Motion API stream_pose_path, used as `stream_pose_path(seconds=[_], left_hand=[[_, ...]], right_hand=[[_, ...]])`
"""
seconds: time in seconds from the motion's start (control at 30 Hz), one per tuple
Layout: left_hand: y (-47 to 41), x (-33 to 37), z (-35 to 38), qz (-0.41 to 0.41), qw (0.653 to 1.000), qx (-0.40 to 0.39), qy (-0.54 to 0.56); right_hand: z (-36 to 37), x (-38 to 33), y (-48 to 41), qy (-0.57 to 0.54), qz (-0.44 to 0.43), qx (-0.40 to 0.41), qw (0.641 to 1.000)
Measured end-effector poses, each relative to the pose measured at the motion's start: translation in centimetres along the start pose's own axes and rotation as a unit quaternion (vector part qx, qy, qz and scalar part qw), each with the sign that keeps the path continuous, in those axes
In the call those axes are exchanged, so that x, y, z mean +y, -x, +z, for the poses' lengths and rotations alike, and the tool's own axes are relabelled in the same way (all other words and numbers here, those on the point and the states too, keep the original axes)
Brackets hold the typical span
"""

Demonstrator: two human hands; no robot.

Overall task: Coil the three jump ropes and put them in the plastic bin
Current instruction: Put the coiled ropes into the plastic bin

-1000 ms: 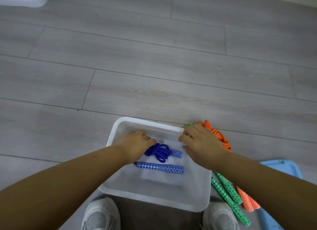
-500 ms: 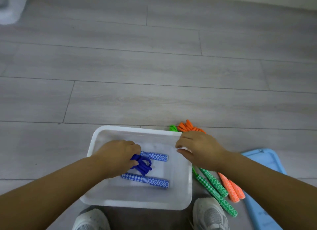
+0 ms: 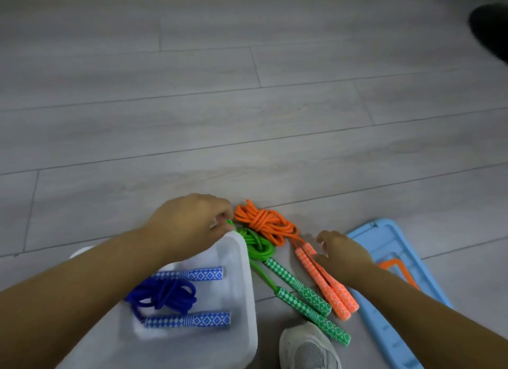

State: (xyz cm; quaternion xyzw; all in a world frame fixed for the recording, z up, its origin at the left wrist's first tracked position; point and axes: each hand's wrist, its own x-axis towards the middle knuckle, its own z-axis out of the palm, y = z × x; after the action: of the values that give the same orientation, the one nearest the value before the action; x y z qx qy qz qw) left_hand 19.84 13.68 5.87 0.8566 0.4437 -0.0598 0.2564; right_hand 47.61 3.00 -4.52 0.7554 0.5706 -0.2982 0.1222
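- White translucent plastic bin (image 3: 242,300) stands on the grey wood-plank floor (image 3: 192,121), at the lower left of the view
- Blue jump rope with blue-and-white diamond-patterned handles (image 3: 165,297) lies inside the bin: cord bundled in a coil between its two handles, which lie roughly parallel, one toward the far side and one toward the near side
- Green jump rope with green-and-white patterned handles (image 3: 259,247) lies on the floor just beside the bin's right wall; cord is coiled at the far end, both handles run toward the near right
- Orange jump rope with orange-and-white patterned handles (image 3: 264,221) lies on the floor just right of the green one; its coil touches the green coil, and its two handles lie side by side
- Left hand (image 3: 192,220) reaches across the bin's far right corner, fingertips pinched on a strand of green cord at the coil's far end
- Right hand (image 3: 341,254) rests with fingers loosely spread, beside the upper ends of the orange handles; contact cannot be confirmed
- Light blue plastic lid (image 3: 384,247) lies flat on the floor to the right, partly under the right forearm
- Grey-and-white sneaker (image 3: 308,346) shows at the bottom edge, near the green handles
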Motion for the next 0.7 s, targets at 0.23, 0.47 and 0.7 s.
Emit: stream_pose_path(seconds=[0.23,0.47,0.7], left_hand=[[-11.0,2.6,5.6,0.038,0.981,-0.163,-0.094],[-15.6,3.4,9.4,0.047,0.929,-0.279,-0.237],[-15.8,2.3,10.0,0.026,0.945,-0.258,-0.2]], right_hand=[[3.3,-0.6,-1.7,0.071,-0.009,-0.048,0.996],[4.5,-0.8,-2.5,0.093,-0.022,-0.048,0.994],[2.4,-0.1,-3.2,-0.089,0.012,-0.039,0.995]])
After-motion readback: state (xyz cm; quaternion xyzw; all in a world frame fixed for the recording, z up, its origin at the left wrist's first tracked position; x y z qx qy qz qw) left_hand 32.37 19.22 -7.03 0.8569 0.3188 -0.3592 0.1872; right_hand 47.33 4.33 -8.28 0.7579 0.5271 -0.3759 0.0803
